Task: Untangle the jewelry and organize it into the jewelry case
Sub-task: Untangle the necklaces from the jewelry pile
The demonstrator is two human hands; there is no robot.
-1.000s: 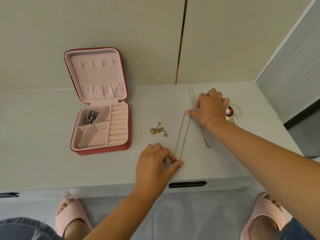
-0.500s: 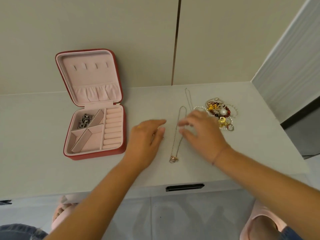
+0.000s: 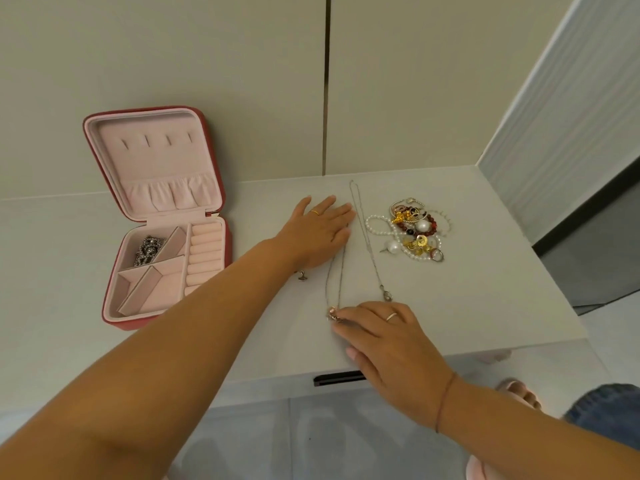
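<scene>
Both hands are sliding apart, right of the jewelry case [image 3: 157,161]: my left hand [image 3: 320,233] is lying flat on the necklace's [image 3: 341,275] far end, and my right hand [image 3: 388,337] is touching its pendant [image 3: 332,312] with loose fingers, gripping nothing. Tugging may be snagging the other chain [image 3: 372,252] just beside it.

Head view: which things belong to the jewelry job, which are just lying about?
Job: jewelry case, pendant necklace, left hand, right hand, second chain, tangled pile, dark piece in case.
Lying about: drawer handle, pink slipper.
</scene>
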